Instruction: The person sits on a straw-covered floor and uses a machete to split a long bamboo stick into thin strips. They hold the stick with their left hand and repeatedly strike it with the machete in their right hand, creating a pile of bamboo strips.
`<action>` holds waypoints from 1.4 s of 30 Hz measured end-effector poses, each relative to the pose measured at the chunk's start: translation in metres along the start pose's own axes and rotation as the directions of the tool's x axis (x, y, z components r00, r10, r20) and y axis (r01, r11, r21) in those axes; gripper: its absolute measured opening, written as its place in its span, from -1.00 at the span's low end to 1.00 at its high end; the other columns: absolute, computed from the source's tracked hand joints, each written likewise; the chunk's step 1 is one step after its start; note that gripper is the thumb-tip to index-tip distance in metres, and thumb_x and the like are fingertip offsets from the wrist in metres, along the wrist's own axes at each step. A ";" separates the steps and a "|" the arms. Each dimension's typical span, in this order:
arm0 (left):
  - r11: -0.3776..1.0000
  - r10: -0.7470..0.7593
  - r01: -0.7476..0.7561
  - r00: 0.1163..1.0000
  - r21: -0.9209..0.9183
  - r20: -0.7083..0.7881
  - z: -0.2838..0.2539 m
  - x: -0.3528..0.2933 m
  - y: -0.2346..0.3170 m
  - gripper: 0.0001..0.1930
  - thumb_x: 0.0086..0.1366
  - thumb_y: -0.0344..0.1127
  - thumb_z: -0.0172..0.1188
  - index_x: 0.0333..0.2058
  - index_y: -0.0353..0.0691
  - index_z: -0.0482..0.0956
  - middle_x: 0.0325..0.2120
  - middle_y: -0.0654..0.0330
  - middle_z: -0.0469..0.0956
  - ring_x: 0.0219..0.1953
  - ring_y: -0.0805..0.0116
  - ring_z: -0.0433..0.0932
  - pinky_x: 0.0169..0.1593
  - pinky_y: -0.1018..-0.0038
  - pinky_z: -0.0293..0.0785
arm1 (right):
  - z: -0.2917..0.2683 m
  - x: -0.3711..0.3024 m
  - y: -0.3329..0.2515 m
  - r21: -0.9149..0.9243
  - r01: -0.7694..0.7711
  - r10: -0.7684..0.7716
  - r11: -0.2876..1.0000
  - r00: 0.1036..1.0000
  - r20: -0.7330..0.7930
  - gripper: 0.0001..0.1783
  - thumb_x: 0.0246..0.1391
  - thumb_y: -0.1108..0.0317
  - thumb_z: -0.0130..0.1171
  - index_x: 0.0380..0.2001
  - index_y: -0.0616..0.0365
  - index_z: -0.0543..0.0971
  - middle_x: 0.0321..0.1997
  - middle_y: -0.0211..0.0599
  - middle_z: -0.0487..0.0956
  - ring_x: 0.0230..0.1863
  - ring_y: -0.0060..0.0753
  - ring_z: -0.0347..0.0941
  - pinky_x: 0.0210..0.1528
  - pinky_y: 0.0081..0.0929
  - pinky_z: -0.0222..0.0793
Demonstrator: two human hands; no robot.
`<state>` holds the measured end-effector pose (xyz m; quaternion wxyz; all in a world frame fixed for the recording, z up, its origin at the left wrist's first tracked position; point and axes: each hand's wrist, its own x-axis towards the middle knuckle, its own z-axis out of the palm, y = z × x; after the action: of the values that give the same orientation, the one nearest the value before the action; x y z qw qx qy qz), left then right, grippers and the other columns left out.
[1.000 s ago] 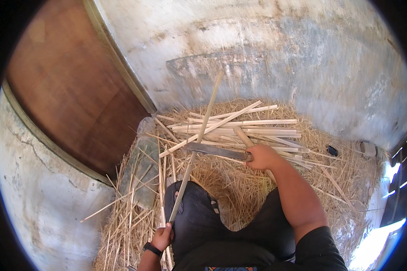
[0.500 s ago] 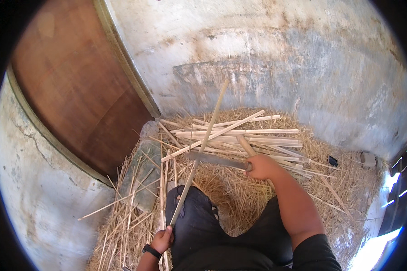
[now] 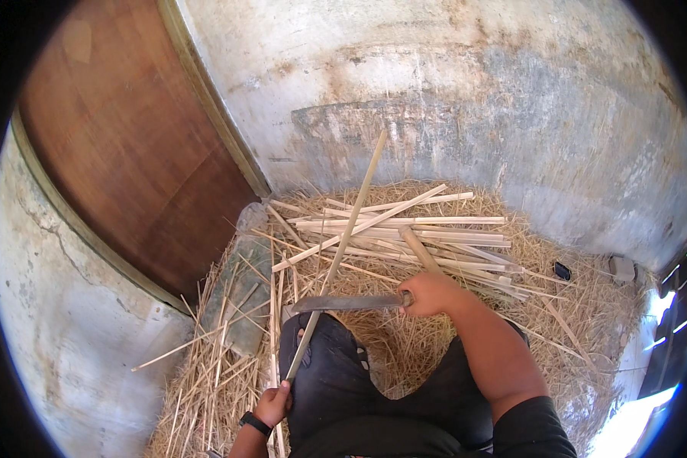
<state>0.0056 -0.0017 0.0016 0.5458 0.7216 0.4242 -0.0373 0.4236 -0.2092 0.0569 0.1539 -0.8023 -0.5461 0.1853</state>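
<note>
Head camera is looking down on blade work that seems to be sitting partway through. A long, narrow, yellow-tan wooden strip [image 3: 364,183] is slanting away from the body, its near end lying in the left hand [image 3: 273,404] beside the left leg of the dark trousers [image 3: 336,359]; the fingers are wrapping closely around it. The right hand [image 3: 427,295] is gripping a long, flat, dark grey metal blade [image 3: 351,304] at its base, the fist hiding any handle. The blade is crossing the strip at the left knee, its tip reaching past it to the left; whether the edge is biting in or merely resting, I cannot tell.

As for progress, the strip is showing no break along its visible length, so its working looks unfinished. Beyond the knees, a loose pile of straight, cream-coloured wooden strips [image 3: 466,220] is lying on dry, golden straw [image 3: 385,343]; their clean, pale faces are suggesting finished pieces, though some could be waiting. A thick, round, tan wooden stick [image 3: 418,250] is lying partly behind the right hand. How many pieces are remaining is not showing.
</note>
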 end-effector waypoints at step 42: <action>0.999 -0.022 0.022 0.999 -0.035 0.025 0.001 -0.004 0.012 -0.28 0.39 0.31 -0.20 -0.72 -0.18 0.39 -0.78 0.28 0.32 -0.71 0.43 0.30 -0.56 0.51 0.21 | 0.010 0.007 0.010 0.098 -0.061 0.054 0.993 0.996 0.070 -0.53 -0.09 0.03 0.33 -0.21 0.18 0.61 -0.36 -0.02 0.62 -0.22 0.03 0.57 -0.14 -0.13 0.45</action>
<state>0.0112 -0.0053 0.0119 0.5632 0.7066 0.4261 -0.0446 0.4299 -0.2055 0.0423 0.1701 -0.8024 -0.5175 0.2437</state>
